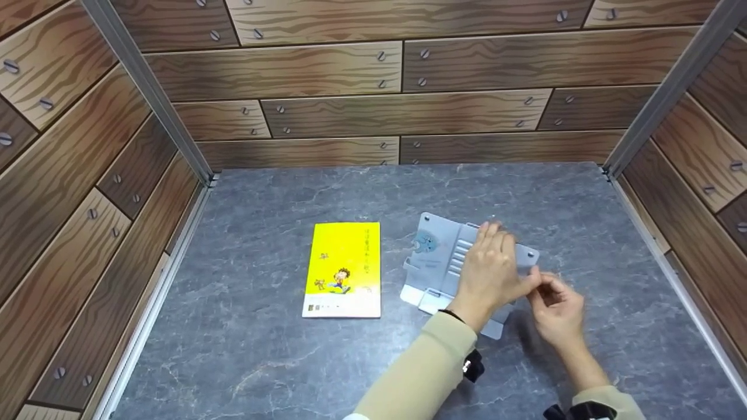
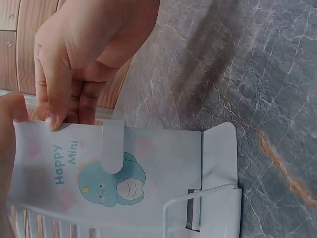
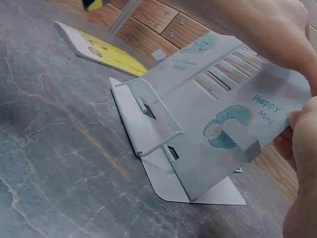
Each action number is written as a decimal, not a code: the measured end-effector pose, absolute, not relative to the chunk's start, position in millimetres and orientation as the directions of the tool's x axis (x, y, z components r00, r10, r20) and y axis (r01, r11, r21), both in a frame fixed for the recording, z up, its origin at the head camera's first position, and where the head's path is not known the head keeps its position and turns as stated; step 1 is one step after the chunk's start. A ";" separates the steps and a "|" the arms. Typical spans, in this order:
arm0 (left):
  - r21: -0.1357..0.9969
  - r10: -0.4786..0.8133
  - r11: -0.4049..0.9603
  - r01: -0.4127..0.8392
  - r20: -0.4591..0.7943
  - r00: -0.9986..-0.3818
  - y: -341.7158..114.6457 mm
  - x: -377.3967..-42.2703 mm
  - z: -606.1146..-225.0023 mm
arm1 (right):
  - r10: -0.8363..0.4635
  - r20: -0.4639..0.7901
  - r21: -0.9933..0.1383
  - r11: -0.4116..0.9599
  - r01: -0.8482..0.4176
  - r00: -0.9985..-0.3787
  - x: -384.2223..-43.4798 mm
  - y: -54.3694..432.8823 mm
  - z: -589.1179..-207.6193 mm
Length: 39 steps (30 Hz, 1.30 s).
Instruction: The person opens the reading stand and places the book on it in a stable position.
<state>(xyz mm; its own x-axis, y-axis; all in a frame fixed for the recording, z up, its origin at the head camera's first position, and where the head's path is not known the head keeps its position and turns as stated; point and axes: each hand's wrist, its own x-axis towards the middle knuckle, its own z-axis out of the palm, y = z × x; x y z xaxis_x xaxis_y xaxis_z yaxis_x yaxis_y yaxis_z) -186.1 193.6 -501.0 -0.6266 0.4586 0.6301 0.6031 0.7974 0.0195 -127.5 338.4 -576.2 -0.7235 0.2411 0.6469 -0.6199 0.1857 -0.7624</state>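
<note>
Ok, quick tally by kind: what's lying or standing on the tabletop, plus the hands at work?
Book: 1, the yellow-and-white book
Stand: 1, the pale book stand
Hands: 2, the left hand and the right hand
Total: 4

The left sleeve (image 1: 417,373) is pale khaki, a thin black band (image 1: 451,315) just past its cuff (image 1: 450,331), a black wrist camera (image 1: 474,367) beside it. The right sleeve (image 1: 625,402) matches, its camera mount (image 1: 594,410) likewise black.
</note>
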 end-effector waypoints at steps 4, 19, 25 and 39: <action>0.038 0.468 0.775 0.631 0.637 -0.613 192.3 -185.9 -500.8 | 0.273 0.663 -0.749 0.253 -0.612 -0.698 -124.2 332.6 -578.9; 0.085 0.514 0.662 0.745 0.672 -0.534 184.0 -192.8 -501.4 | 0.393 0.692 -0.716 0.269 -0.644 -0.605 -111.8 296.2 -565.0; 0.129 0.531 0.612 0.781 0.664 -0.526 175.9 -196.3 -501.7 | 0.376 0.697 -0.709 0.233 -0.666 -0.611 -118.1 301.3 -585.0; 0.153 0.588 0.506 0.849 0.658 -0.470 157.2 -200.1 -500.8 | 0.276 0.739 -0.644 0.022 -0.765 -0.615 -115.7 304.5 -589.1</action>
